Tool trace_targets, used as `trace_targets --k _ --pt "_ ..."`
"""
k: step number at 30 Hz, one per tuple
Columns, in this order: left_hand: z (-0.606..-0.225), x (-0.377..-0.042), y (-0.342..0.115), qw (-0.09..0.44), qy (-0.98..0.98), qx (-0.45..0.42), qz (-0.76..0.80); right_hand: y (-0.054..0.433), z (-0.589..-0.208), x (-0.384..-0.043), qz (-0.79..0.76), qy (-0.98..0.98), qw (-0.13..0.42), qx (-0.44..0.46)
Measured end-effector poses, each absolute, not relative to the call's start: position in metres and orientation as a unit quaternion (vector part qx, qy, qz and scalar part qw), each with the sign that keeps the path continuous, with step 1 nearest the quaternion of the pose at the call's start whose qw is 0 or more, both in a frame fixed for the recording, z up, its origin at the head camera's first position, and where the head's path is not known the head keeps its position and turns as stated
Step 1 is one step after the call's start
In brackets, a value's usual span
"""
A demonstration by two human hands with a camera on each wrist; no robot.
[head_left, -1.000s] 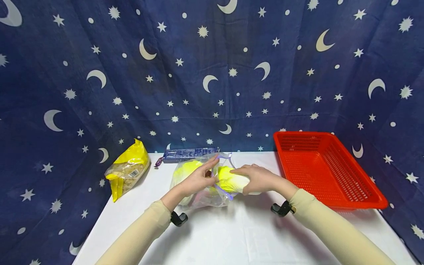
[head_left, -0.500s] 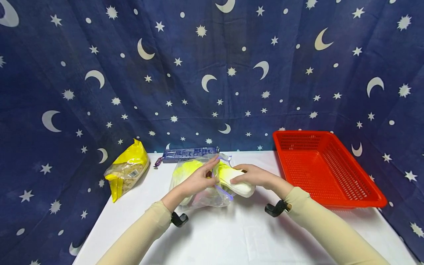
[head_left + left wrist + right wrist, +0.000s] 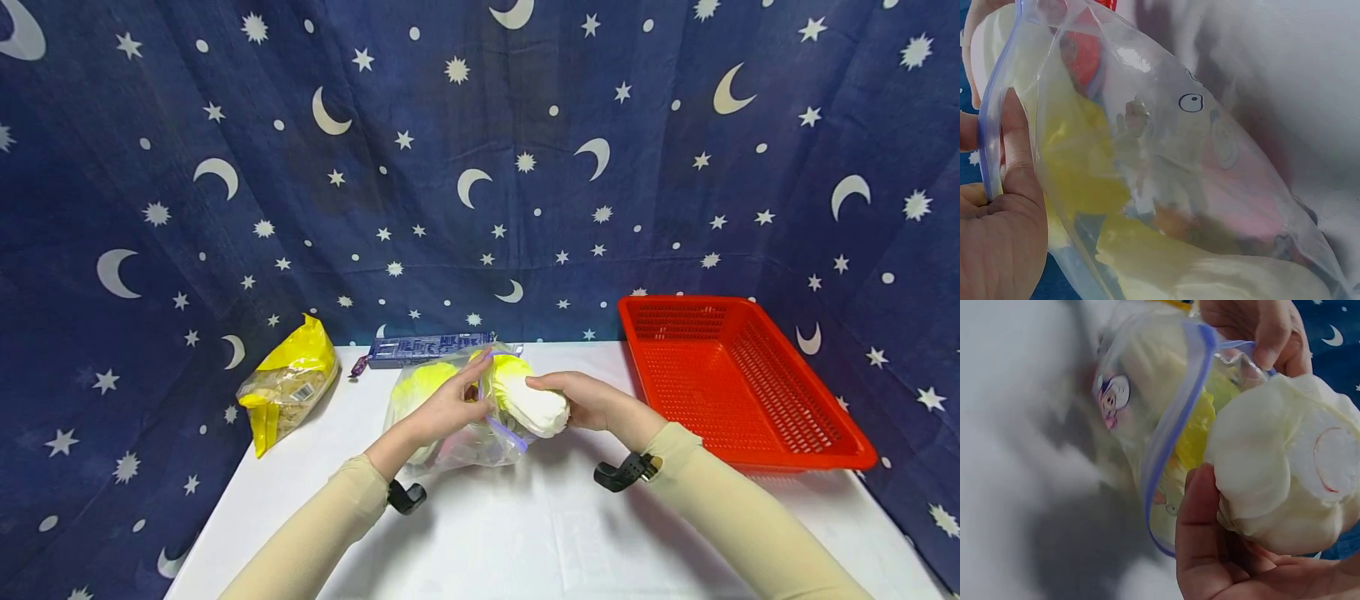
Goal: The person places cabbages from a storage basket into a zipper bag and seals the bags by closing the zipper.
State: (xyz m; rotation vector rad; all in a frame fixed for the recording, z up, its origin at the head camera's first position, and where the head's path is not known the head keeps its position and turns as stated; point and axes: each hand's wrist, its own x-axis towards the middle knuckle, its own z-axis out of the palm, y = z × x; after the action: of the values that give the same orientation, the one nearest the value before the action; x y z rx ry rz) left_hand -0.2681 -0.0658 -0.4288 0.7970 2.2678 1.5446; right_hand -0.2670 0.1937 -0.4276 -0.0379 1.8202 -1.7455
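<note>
A clear zip bag (image 3: 465,452) with a purple seal strip lies on the table, its mouth facing right. My left hand (image 3: 448,410) holds the bag's mouth, with the thumb on the seal strip (image 3: 990,134) in the left wrist view. A napa cabbage (image 3: 534,402) is in my right hand (image 3: 596,402); its yellow leafy end is inside the mouth and its white base sticks out. In the right wrist view the thumb presses the side of the white base (image 3: 1260,456). Another yellow-and-white cabbage (image 3: 420,385) shows through the plastic, beside blurred pinkish contents.
A red plastic basket (image 3: 757,454) stands at the right. Behind the bag lies a long blue box (image 3: 427,348), with a small purple wrapped candy (image 3: 358,367) by its left end. A yellow packet (image 3: 300,367) leans at the left, near the curtain (image 3: 480,250).
My right hand has shifted its grip back to the cabbage's base. The cabbage has turned, so its white end points toward the front right. My left hand stays on the bag's mouth.
</note>
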Motion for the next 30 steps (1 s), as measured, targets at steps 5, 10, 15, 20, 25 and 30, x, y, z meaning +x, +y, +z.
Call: trace_targets --k 5,10,15,20,25,30 --pt "-0.431 -0.266 -0.066 0.142 0.782 0.272 0.543 0.191 -0.429 -0.27 -0.72 0.611 0.328 0.027" --pt "-0.433 -0.265 -0.065 0.141 0.783 0.271 0.541 0.187 -0.43 -0.273 -0.763 0.545 0.343 0.053" --pt "-0.433 -0.263 -0.065 0.144 0.779 0.275 0.544 0.185 -0.432 -0.275 -0.777 0.511 0.363 0.054" --pt "-0.435 -0.262 -0.063 0.152 0.777 0.278 0.543 0.181 -0.436 -0.279 -0.791 0.475 0.382 0.048" --pt "-0.438 -0.261 -0.063 0.148 0.78 0.275 0.542 0.173 -0.44 -0.279 -0.802 0.455 0.385 0.044" --pt "-0.44 -0.262 -0.066 0.142 0.788 0.273 0.533 0.167 -0.444 -0.277 -0.803 0.466 0.37 0.039"
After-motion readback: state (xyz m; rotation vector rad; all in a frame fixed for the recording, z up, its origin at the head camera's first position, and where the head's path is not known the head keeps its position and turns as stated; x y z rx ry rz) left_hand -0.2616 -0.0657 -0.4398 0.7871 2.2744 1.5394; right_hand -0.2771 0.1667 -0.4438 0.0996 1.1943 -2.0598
